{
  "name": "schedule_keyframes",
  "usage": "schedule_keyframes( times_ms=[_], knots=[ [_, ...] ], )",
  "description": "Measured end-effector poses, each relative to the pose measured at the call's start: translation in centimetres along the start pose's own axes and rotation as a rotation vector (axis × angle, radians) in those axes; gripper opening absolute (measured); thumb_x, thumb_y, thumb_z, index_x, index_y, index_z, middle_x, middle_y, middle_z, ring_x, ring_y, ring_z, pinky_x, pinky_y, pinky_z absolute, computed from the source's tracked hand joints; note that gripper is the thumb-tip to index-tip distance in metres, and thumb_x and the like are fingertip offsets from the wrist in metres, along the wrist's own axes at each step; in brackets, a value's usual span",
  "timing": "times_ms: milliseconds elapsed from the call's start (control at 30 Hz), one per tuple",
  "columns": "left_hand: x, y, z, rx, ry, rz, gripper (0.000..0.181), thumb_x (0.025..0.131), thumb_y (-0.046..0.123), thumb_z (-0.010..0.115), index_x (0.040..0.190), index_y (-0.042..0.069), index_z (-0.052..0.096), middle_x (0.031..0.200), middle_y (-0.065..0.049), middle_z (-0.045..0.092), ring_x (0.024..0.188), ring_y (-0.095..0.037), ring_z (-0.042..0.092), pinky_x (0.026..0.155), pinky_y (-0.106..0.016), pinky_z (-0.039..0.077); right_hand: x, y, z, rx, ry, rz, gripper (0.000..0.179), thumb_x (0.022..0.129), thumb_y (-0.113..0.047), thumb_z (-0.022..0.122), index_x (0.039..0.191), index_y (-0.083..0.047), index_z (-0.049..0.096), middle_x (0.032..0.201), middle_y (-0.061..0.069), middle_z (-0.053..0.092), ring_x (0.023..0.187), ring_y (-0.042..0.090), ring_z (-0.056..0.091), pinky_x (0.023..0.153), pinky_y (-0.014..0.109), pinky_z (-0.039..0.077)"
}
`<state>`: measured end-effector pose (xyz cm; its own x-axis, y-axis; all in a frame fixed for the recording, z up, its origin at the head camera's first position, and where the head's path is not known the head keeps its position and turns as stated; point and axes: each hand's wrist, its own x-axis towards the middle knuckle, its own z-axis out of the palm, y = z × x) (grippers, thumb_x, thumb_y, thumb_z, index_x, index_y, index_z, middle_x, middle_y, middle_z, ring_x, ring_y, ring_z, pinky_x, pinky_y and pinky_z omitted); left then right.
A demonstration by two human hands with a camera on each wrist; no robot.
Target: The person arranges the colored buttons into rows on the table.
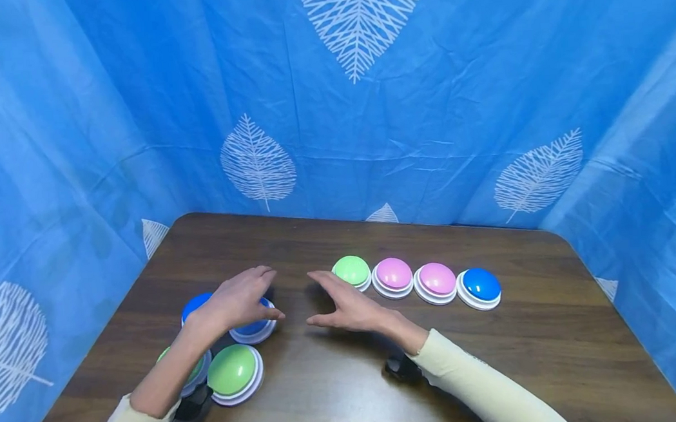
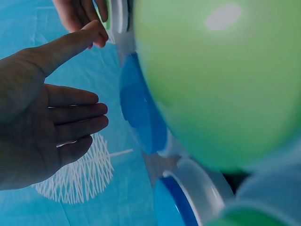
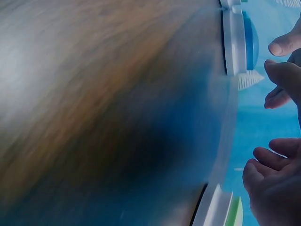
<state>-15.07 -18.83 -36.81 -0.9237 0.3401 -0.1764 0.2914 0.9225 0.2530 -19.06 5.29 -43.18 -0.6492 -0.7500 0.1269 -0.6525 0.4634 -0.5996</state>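
My left hand hovers above two blue domed push buttons on white bases, partly hiding the nearer one and the farther one. Its fingers are extended and loosely bent, with nothing in them. A green button lies beside my left wrist; another green button is mostly hidden by the forearm. My right hand faces it across a gap, thumb and fingers apart and holding nothing. Its fingertips are near a light green button. In the left wrist view, the left palm shows bare.
Right of the light green button, a pink button, a second pink button and a blue button continue the row. All stand on a brown wooden table. Blue curtains with white leaf prints enclose its back and sides.
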Motion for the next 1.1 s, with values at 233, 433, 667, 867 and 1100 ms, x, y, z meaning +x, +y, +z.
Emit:
schedule_keyframes(
  times_ms=[233, 433, 667, 867, 1100],
  knots=[
    [-0.8, -1.2, 0.1, 0.008, -0.028, -0.020, 0.090, 0.077, 0.048, 0.082, 0.139, -0.007, 0.049, 0.142, -0.027, 0.047, 0.131, -0.046, 0.044, 0.102, -0.062, 0.039, 1.5, -1.1, 1.0, 0.000, -0.032, -0.006, 0.084, 0.085, -0.034, 0.078, 0.149, 0.001, 0.036, 0.149, 0.016, 0.042, 0.138, 0.026, 0.040, 0.113, 0.038, 0.032],
    [-1.4, -1.9, 0.2, -0.006, -0.034, -0.038, 0.092, 0.077, 0.048, 0.082, 0.140, -0.009, 0.047, 0.143, -0.028, 0.045, 0.132, -0.046, 0.042, 0.102, -0.063, 0.038, 2.5, -2.0, 1.9, -0.008, -0.051, -0.004, 0.085, 0.085, -0.037, 0.078, 0.149, 0.000, 0.036, 0.149, 0.015, 0.041, 0.138, 0.024, 0.039, 0.114, 0.034, 0.031],
    [-1.8, -2.5, 0.6, -0.030, -0.052, -0.073, 0.095, 0.077, 0.049, 0.082, 0.142, -0.008, 0.045, 0.146, -0.028, 0.043, 0.134, -0.047, 0.039, 0.103, -0.065, 0.035, 3.2, -2.5, 2.7, -0.015, -0.075, 0.009, 0.086, 0.086, -0.039, 0.077, 0.150, -0.001, 0.035, 0.150, 0.014, 0.041, 0.139, 0.023, 0.038, 0.114, 0.033, 0.030],
    [-2.3, -2.5, 1.2, -0.060, -0.080, -0.079, 0.100, 0.072, 0.054, 0.084, 0.142, -0.007, 0.045, 0.145, -0.027, 0.043, 0.133, -0.048, 0.040, 0.102, -0.064, 0.036, 3.3, -2.7, 3.5, -0.021, -0.097, 0.019, 0.088, 0.084, -0.040, 0.078, 0.150, -0.001, 0.035, 0.150, 0.014, 0.040, 0.140, 0.023, 0.037, 0.114, 0.032, 0.030],
    [-2.7, -2.5, 1.6, -0.065, -0.074, -0.067, 0.099, 0.069, 0.051, 0.086, 0.139, -0.007, 0.048, 0.140, -0.025, 0.048, 0.128, -0.045, 0.046, 0.102, -0.059, 0.039, 3.4, -2.8, 4.2, -0.016, -0.119, 0.013, 0.088, 0.085, -0.041, 0.077, 0.150, -0.001, 0.035, 0.150, 0.014, 0.041, 0.140, 0.023, 0.037, 0.113, 0.031, 0.030]
  ],
)
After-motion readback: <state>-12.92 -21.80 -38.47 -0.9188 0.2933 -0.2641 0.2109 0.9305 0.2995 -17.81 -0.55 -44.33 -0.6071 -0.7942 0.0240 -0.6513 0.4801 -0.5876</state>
